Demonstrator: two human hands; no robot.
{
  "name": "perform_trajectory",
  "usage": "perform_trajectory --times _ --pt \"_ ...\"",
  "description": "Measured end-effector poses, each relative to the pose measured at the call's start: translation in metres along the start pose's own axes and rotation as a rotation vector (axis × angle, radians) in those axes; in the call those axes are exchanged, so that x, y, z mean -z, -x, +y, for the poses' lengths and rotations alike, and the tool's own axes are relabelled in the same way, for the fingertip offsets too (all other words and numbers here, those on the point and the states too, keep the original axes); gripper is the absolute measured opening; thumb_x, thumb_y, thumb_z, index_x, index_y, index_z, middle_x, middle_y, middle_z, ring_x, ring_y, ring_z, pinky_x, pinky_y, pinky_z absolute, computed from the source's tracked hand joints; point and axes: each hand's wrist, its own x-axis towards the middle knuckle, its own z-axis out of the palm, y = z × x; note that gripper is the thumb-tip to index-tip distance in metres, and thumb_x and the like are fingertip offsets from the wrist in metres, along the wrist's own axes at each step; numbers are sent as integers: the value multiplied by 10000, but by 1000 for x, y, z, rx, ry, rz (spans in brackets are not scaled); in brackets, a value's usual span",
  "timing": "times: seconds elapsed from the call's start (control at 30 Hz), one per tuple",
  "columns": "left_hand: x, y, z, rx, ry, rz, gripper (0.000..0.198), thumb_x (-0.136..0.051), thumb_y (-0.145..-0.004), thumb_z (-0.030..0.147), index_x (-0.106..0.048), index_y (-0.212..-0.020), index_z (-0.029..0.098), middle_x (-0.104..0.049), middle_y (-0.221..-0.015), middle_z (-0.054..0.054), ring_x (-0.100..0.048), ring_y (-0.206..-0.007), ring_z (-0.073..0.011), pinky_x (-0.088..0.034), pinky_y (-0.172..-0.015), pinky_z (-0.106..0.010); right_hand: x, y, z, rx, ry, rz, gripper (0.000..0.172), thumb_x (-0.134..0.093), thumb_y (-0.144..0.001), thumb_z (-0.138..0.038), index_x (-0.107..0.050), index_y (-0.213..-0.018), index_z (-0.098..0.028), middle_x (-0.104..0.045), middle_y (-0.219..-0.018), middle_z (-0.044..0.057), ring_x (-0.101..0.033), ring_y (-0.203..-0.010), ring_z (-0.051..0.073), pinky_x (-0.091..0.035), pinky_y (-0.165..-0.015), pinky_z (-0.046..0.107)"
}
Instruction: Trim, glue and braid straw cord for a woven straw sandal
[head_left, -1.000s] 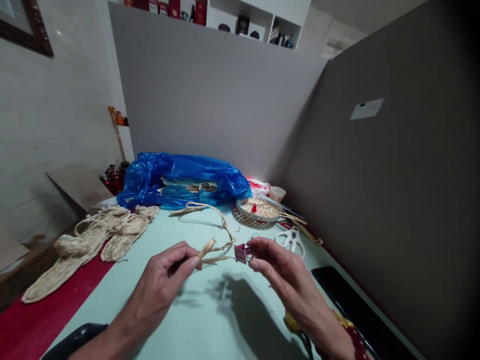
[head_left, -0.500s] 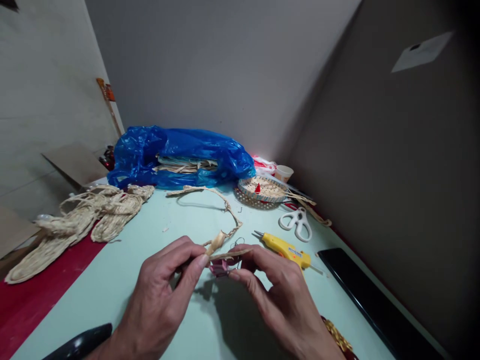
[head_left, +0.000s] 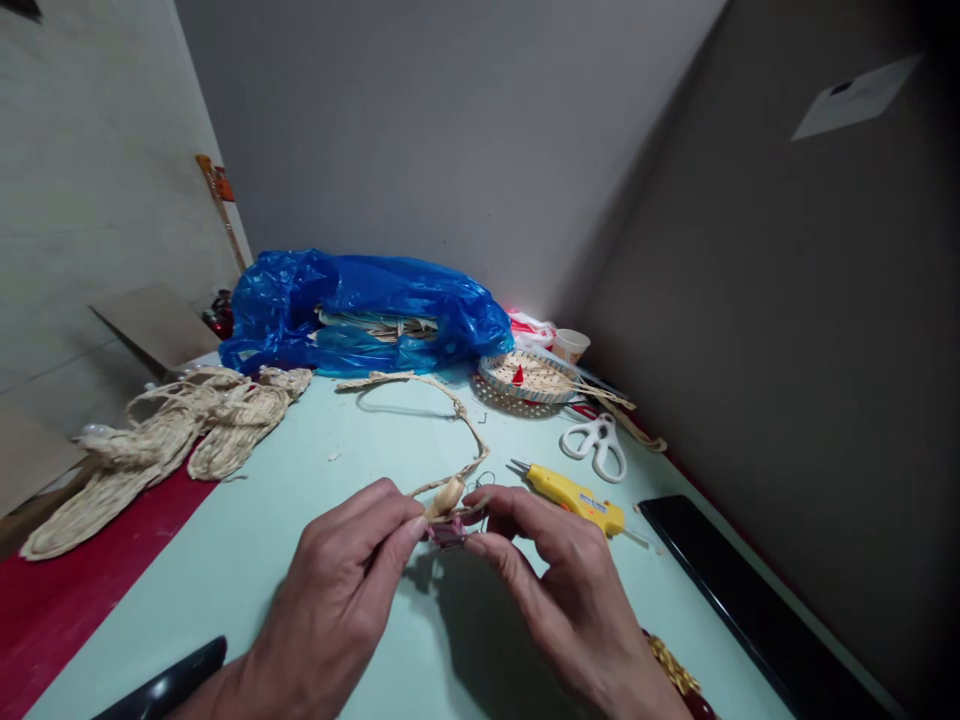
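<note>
- Straw strip: left of the yellow glue gun, jutting from our left hand, which pinches it.
- Our right hand grips a small purple piece.

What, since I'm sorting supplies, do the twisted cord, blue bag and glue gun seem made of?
Twisted cord: probably plant fibre, matte, from its uneven tan strands. Blue bag: likely plastic film, glossy, with crinkled highlights. Glue gun: apparently plastic, smooth, its body evenly yellow.
</note>
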Motion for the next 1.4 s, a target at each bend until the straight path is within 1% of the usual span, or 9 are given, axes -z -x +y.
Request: perform_trajectory --times 0.3,0.6,0.7,0.8,0.87,1.03,1.13,1.23,1.4 --pt "-2 -1 -6 12 -1 -83 291 -366 -950 223 -630 -828 231 -586 -798 -5 -596 -740 -160 -464 -693 -286 0 0 -1 -20 -31 -34 100 -541 -946 -252 -616 -1013 -246 -675 -900 -19 -609 -746 129 -459 -692 251" --pt "0 -8 -10 121 -18 -203 307 -385 -938 272 -614 -740 218 -601 -752 -3 -604 -721 -174 -437 -680 -293 -3 -1 5 -62 10 -73 159 -576 -921 -270 -592 -1074 -234 -658 -921 -10 -613 -812 138 -460 -765 270" --pt "2 -10 -12 136 -27 -211 296 -398 -938 264 -643 -776 221 -621 -767 -5 -617 -750 -182 -442 -715 -294 -6 2 5 2 19 -65 244 -576 -901 -219 -539 -1143 -227 -637 -939 2 -607 -829 138 -469 -776 265" --pt "3 -10 -16 146 54 -227 220 -464 -909 245 -684 -910 242 -681 -940 -23 -634 -912 -200 -446 -831 -296 -9 6 3 99 55 -29 388 -572 -882 -178 -441 -1244 -227 -618 -978 15 -602 -847 136 -483 -782 253" --pt "5 -10 -20 237 141 -228 211 -528 -868 263 -679 -1013 235 -694 -1015 -37 -640 -899 -206 -464 -816 -298 -11 8 1 176 95 -7 415 -574 -869 -154 -421 -1248 -225 -612 -994 25 -598 -865 146 -488 -785 259" --pt "12 -14 -26 447 387 -159 397 -554 -871 393 -587 -1209 186 -650 -633 24 -610 -625 -180 -465 -672 -292 -11 10 3 299 146 -15 256 -562 -862 -107 -476 -1092 -179 -604 -973 65 -584 -886 177 -498 -774 279" --pt "14 -18 -26 523 562 -106 374 -570 -884 388 -570 -1198 185 -691 -728 5 -637 -688 -174 -464 -728 -299 -12 10 6 395 169 -52 283 -547 -877 -74 -483 -1142 -147 -606 -1050 111 -577 -935 195 -511 -815 294" --pt "14 -21 -24 607 757 -184 339 -605 -872 383 -598 -1122 155 -712 -890 -47 -634 -699 -162 -479 -708 -302 -13 10 5 483 236 -88 240 -497 -940 -110 -510 -1178 -139 -629 -1048 115 -589 -884 191 -527 -763 266" --pt "10 -20 -28 588 766 -201 365 -729 -788 310 -634 -1088 125 -710 -743 -24 -583 -640 -126 -454 -616 -235 -21 12 1 571 393 -113 215 -479 -966 -177 -557 -1164 -146 -674 -967 74 -593 -752 164 -505 -636 224"
